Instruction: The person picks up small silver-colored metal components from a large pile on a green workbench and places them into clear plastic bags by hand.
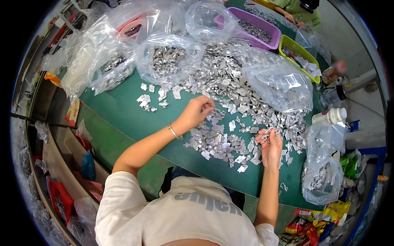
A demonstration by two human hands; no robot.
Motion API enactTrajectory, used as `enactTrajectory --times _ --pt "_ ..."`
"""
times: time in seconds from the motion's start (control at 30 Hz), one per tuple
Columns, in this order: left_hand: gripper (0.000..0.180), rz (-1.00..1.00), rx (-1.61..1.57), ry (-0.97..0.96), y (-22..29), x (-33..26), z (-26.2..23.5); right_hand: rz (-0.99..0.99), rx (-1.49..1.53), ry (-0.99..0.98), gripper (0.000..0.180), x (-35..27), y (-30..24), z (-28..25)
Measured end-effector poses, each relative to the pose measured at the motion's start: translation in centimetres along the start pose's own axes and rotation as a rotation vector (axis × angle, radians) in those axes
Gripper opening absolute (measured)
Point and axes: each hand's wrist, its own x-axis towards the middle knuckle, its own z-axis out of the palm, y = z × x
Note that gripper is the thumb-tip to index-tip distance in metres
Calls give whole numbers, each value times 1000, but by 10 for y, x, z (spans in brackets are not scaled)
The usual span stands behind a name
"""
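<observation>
Small silver-coloured metal castings point(234, 88) lie in a large heap across the green table. A smaller spread of flat, irregular metal pieces point(211, 141) lies nearer to me, between my hands. My left hand point(198, 110), with a bangle point(175, 132) on its wrist, is curled at the upper left of this spread. Its fingertips are pressed together, and whatever they pinch is too small or hidden to name. On the right, my right hand point(271, 148) is turned palm up, its fingers closed round several small curved metal castings point(269, 133).
Clear plastic bags of metal pieces point(168, 59) stand along the far side. Beyond the heap are a purple basin point(269, 28) and a yellow-green basket point(301, 51). Another bag point(322, 180) hangs at the right edge near a white bottle point(330, 116). A co-worker point(301, 16) sits far right.
</observation>
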Motion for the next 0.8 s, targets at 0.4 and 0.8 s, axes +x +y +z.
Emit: enactTrajectory --times 0.4,0.8 --pt "17 -527 -661 -205 -4 -38 -22 238 26 -1 14 -17 -4 28" --pt "20 48 87 -136 33 -49 9 -89 -733 -154 19 -23 37 83"
